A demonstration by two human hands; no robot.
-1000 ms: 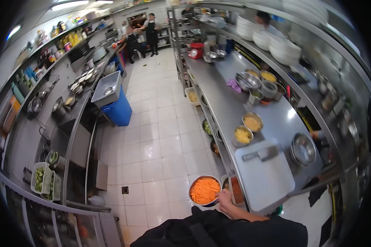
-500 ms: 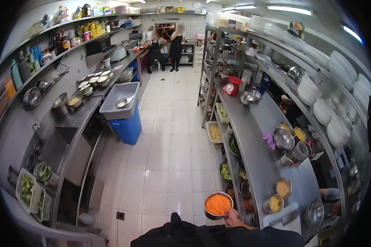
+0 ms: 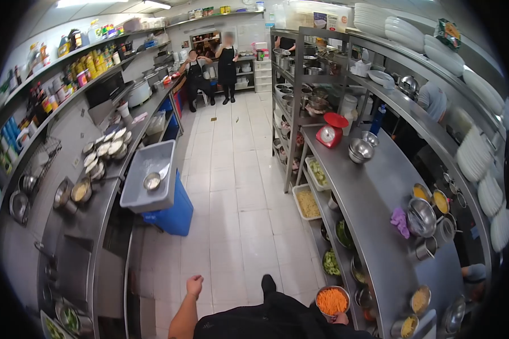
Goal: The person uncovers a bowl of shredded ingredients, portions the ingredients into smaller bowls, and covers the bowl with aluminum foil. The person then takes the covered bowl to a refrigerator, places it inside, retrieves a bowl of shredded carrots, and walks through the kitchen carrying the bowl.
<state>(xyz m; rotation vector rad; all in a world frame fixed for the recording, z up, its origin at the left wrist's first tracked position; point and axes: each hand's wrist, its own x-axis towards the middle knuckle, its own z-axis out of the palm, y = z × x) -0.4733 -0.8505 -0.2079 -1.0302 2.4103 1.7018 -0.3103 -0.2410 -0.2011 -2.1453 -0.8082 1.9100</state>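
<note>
My right hand (image 3: pixel 340 319) grips the near rim of a round metal bowl full of orange shredded carrot (image 3: pixel 332 301), low at the right of my body, beside the shelves under the right counter. At lower left, over the tiled floor, my left hand (image 3: pixel 194 286) is held out with its fingers curled in, and nothing shows in it. One dark shoe (image 3: pixel 269 283) of mine is visible ahead of my apron.
A grey tub (image 3: pixel 148 176) sits on a blue bin (image 3: pixel 179 209) at the left. The right counter (image 3: pixel 345 186) bears a red scale (image 3: pixel 331 131) and bowls. Two people in aprons (image 3: pixel 227 68) are at the back; others are behind the right shelving.
My left hand has come into view. The bowl of carrot, still in my right hand, has shifted right and lower in view. The tub and right counter appear nearer.
</note>
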